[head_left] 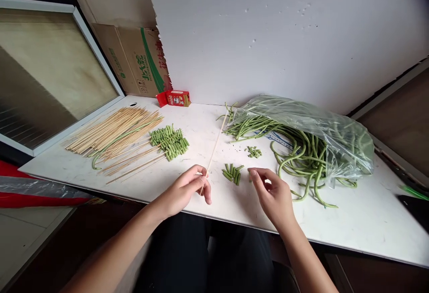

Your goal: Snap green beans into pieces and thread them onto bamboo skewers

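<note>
Between the thumb and fingers of my left hand (189, 184) is a bamboo skewer (216, 146), slanting up and away over the table. Its visible length carries nothing. My right hand (273, 193) is pinched closed around a short piece of green bean (250, 174), mostly covered by the fingertips. Cut green bean pieces (233, 174) lie in a small group between my two hands. Left of them, loaded skewers with rows of bean pieces (170, 142) rest side by side. A heap of bare skewers (117, 129) lies farther left, with one long bean (120, 137) across it.
Long beans (308, 154) spill from a clear plastic bag (301, 109) at the right. Bean trimmings (254, 151) lie near the middle. A small red box (179, 98) stands by the wall, before a cardboard carton (134, 60). A framed glass panel (56, 60) borders the left side.
</note>
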The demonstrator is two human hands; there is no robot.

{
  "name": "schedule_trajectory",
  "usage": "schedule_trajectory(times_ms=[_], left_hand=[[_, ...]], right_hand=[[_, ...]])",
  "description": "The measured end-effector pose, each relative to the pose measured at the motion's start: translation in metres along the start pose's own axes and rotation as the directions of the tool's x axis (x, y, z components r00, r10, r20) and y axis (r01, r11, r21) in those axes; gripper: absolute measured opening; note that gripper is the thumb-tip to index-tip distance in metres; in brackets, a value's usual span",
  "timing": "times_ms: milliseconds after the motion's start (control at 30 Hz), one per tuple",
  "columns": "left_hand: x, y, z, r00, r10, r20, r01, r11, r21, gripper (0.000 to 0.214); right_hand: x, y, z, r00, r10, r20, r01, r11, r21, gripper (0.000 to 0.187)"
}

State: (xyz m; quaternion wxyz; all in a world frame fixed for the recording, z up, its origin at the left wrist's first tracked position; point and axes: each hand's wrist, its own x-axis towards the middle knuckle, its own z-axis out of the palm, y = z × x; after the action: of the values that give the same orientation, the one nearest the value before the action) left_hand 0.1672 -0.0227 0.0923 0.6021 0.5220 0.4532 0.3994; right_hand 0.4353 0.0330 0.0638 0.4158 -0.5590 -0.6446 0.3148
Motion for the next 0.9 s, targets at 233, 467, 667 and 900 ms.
schedule_trajectory(times_ms=[233, 467, 667, 900], left_hand=[[0.002, 0.002, 0.029, 0.952, -0.175, 0.25, 0.173, 0.984, 0.03, 0.027], [0.002, -0.011, 0.033, 0.987, -0.131, 0.09, 0.119, 0.985, 0.126, 0.038], [0.008, -0.028, 0.028, 0.998, -0.055, -0.009, 0.056, 0.988, 0.142, 0.032], [0.011, -0.051, -0.012, 0.954, 0.171, -0.246, -0.048, 0.898, 0.437, 0.02]], right_hand=[[-0.018, -0.026, 0.016, 0.968, -0.025, 0.248, -0.066, 0.934, 0.352, 0.038], [-0.017, -0.018, 0.021, 0.962, 0.005, 0.274, -0.109, 0.925, 0.364, 0.038], [-0.016, -0.017, 0.017, 0.946, -0.032, 0.322, -0.06, 0.961, 0.272, 0.035], [0.011, 0.022, -0.014, 0.998, 0.001, -0.056, -0.014, 0.974, -0.226, 0.047]])
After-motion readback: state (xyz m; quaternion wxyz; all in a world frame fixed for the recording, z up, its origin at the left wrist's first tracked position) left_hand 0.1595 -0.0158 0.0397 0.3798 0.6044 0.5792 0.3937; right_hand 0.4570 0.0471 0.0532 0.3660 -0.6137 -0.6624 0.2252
